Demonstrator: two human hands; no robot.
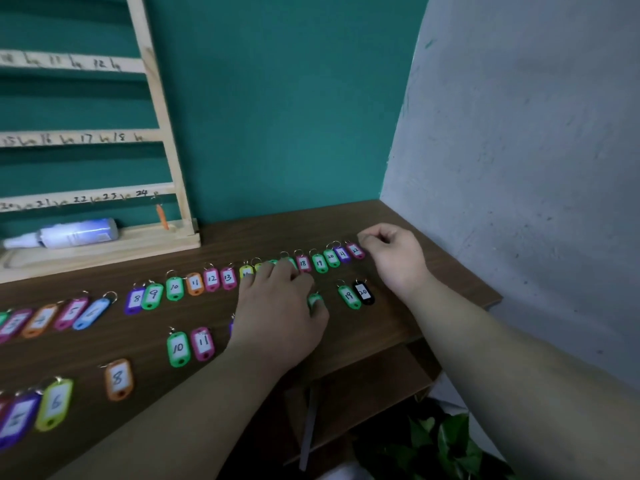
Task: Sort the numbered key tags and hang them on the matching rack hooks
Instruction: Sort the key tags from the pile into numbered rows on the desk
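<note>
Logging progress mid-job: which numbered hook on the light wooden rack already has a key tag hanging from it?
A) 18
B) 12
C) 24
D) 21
C: a slim orange plastic key tag hangs below the handwritten 24 at the right end of the bottom rail of the light wooden rack. The other hooks in view look bare.

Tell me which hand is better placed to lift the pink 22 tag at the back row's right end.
Right, most likely. The right hand has its curled fingers right beside the 22 tag. The left hand rests well to the left of it, farther away.
</note>
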